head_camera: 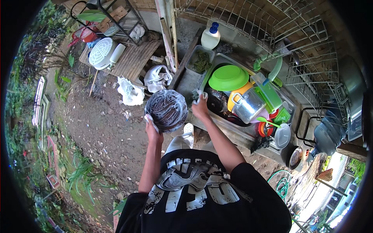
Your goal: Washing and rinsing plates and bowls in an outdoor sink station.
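Note:
My left hand (pixel 153 128) grips the near left rim of a dark round pan (pixel 166 110), whose surface is streaked with white suds. To its right, my right hand (pixel 200 105) is closed on a dark, sudsy scouring pad (pixel 195 94), apart from the pan and beside the sink's left edge. The metal sink (pixel 221 120) holds a green bowl (pixel 228 78), a metal pot (pixel 249 105), a green plastic container (pixel 268 93) and a blackened pan. Behind my right hand stands a clear tub (pixel 200 59) with a green scrubbing mesh in it.
A white bottle with a blue cap (pixel 210 38) stands behind the sink. Wire racks (pixel 309 67) line the wall at right. A bamboo bench (pixel 137 58) bears a white basket (pixel 102 53). White bags (pixel 131 91) lie beside it, and a green hose (pixel 282 186) is coiled at lower right.

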`<state>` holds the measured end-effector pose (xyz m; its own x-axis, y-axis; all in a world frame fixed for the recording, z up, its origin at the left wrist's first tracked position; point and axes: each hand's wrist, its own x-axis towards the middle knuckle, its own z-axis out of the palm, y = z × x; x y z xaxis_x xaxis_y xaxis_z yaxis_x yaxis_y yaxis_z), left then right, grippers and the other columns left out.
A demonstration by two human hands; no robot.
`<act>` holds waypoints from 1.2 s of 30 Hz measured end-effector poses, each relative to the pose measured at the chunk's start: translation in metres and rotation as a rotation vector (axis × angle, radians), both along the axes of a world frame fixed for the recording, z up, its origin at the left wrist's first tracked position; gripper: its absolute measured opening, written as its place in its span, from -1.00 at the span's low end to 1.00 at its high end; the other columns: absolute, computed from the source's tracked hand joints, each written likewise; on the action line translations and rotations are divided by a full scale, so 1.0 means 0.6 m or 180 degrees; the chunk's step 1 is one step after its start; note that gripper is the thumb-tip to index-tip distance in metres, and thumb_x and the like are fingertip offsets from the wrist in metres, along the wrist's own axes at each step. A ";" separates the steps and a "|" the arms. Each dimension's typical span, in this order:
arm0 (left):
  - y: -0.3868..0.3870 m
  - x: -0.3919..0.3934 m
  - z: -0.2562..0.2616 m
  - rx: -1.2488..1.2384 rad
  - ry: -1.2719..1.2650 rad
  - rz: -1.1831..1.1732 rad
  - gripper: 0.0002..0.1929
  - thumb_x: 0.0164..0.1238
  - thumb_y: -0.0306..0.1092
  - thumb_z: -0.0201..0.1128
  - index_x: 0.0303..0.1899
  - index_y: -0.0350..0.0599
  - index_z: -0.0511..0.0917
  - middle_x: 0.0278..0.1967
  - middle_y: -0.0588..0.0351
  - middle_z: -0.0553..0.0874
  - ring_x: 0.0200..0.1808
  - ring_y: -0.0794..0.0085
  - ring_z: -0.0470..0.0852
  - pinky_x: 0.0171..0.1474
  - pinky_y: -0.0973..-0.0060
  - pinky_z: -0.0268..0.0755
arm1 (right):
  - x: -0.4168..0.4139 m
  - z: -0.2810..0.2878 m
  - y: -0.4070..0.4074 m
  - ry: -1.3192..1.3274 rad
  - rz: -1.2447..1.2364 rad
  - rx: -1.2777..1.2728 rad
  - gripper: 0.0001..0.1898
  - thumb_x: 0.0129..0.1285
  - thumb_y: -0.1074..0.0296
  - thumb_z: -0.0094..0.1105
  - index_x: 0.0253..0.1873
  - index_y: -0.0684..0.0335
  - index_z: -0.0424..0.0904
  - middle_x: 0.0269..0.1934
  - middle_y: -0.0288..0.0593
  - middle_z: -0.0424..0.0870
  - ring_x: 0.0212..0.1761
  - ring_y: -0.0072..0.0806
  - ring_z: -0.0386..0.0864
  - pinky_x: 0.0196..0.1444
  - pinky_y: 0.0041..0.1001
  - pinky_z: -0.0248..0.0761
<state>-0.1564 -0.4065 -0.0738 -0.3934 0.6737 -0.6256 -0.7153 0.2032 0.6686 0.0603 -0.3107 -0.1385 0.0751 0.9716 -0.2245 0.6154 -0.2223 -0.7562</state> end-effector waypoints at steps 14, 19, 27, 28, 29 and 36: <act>0.087 0.167 0.043 0.0072 -0.0375 -0.1132 -0.45 0.57 -0.01 0.18 0.39 -0.16 0.40 0.30 0.06 0.59 0.30 0.20 0.56 0.37 0.11 0.40 | 0.221 0.200 -0.066 0.0306 -0.1528 0.1315 -0.67 0.35 0.50 0.12 0.18 0.24 0.64 -0.15 0.11 0.78 -0.08 -0.20 0.77 -0.01 -0.32 0.56; 0.161 0.271 0.065 0.0142 0.0195 -0.1631 -0.66 0.39 -0.38 0.34 0.16 -0.12 0.58 0.08 0.13 0.73 0.11 0.30 0.69 0.19 0.26 0.55 | 0.358 0.240 -0.010 0.1719 -0.2363 0.1667 -0.67 0.46 0.51 -0.05 0.23 0.43 0.55 0.10 0.04 0.70 0.11 -0.26 0.69 0.18 -0.32 0.55; 0.179 0.403 0.095 0.0589 -0.0170 -0.1629 -0.62 0.21 -0.63 0.37 0.08 -0.15 0.62 -0.02 0.13 0.77 0.03 0.34 0.70 0.14 0.36 0.47 | 0.536 0.186 0.223 0.3868 -0.1811 0.0289 -0.63 0.48 0.34 0.00 0.30 0.35 0.44 0.14 0.01 0.60 0.21 -0.17 0.60 0.36 -0.24 0.46; 0.171 0.415 0.102 0.0507 -0.0110 -0.1608 -0.61 0.21 -0.63 0.37 0.08 -0.16 0.62 -0.01 0.13 0.77 0.03 0.34 0.70 0.14 0.36 0.47 | 0.543 0.175 0.247 0.3659 -0.1693 0.0046 -0.62 0.48 0.34 -0.02 0.31 0.33 0.43 0.15 0.01 0.59 0.20 -0.17 0.59 0.36 -0.25 0.46; 0.163 0.426 0.108 0.0473 -0.0023 -0.1601 -0.61 0.21 -0.63 0.38 0.09 -0.16 0.62 0.00 0.12 0.77 0.04 0.33 0.70 0.15 0.36 0.47 | 0.543 0.166 0.266 0.3465 -0.1753 -0.0254 -0.61 0.48 0.35 -0.03 0.33 0.31 0.41 0.15 0.01 0.57 0.19 -0.18 0.58 0.36 -0.25 0.46; 0.126 0.495 0.114 0.0329 0.0245 -0.1068 -0.57 0.21 -0.61 0.40 0.13 -0.15 0.59 0.03 0.14 0.76 0.02 0.36 0.69 0.12 0.39 0.46 | 0.513 0.154 0.296 0.3413 -0.1807 -0.0375 -0.81 0.47 0.25 0.10 0.00 0.20 0.60 -0.22 -0.15 0.62 -0.22 -0.33 0.60 -0.18 -0.24 0.49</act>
<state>0.1405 -0.3311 -0.0055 -0.1828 0.8316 -0.5244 -0.5669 0.3466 0.7473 0.3680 -0.1330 -0.0462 0.2051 0.8304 -0.5181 -0.5158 -0.3582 -0.7782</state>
